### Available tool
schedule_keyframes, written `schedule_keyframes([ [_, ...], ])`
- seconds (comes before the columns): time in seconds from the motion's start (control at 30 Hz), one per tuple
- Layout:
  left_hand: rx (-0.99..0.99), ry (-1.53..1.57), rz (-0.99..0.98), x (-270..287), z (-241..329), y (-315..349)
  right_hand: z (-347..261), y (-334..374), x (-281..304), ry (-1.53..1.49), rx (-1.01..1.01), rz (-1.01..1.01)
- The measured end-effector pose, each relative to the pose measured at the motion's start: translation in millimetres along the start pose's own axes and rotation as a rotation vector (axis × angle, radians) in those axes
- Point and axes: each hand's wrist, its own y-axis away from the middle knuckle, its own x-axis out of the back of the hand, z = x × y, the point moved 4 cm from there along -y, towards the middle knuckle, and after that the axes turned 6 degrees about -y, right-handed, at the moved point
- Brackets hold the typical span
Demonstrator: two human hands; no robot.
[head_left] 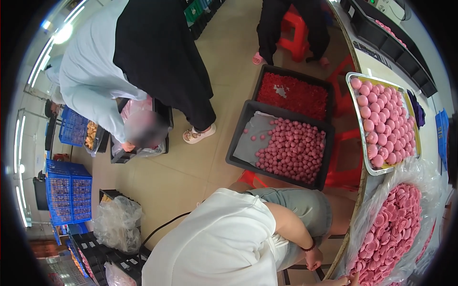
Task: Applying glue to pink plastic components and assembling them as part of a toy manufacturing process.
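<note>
My left hand (pixel 313 258), with a dark bracelet at the wrist, hangs low beside the table edge. Its fingers look curled, and whatever may be inside them is hidden. At the bottom edge of the picture, my right hand (pixel 344 281) is mostly cut off; a fingertip reaches the near side of the pink pieces. These small, cup-shaped pink pieces (pixel 389 233) form a heap on clear plastic sheeting (pixel 365 226) on the table. Farther along the table, a metal tray (pixel 361 128) holds rows of round pink balls (pixel 385 121).
Beside my legs, a black crate (pixel 242 121) holds pink balls; behind it another crate (pixel 330 86) holds red pieces. A person in black trousers (pixel 160 52) bends over a crate at left. Red stools (pixel 296 33), blue baskets (pixel 71 190), and a bagged crate (pixel 117 224) stand around.
</note>
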Motion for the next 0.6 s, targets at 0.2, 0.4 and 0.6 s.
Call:
schedule_keyframes([
  [0.2, 0.009, 0.011, -0.009, 0, 0, 1, 1, 2, 2, -0.008, 0.007, -0.031],
  [0.4, -0.021, -0.052, 0.000, 0, -1, 0, -2, 3, 1, 0.004, -0.001, -0.037],
  [0.6, -0.006, -0.058, -0.012, -1, -3, -3, -16, -4, -4, -0.020, 0.085, -0.119],
])
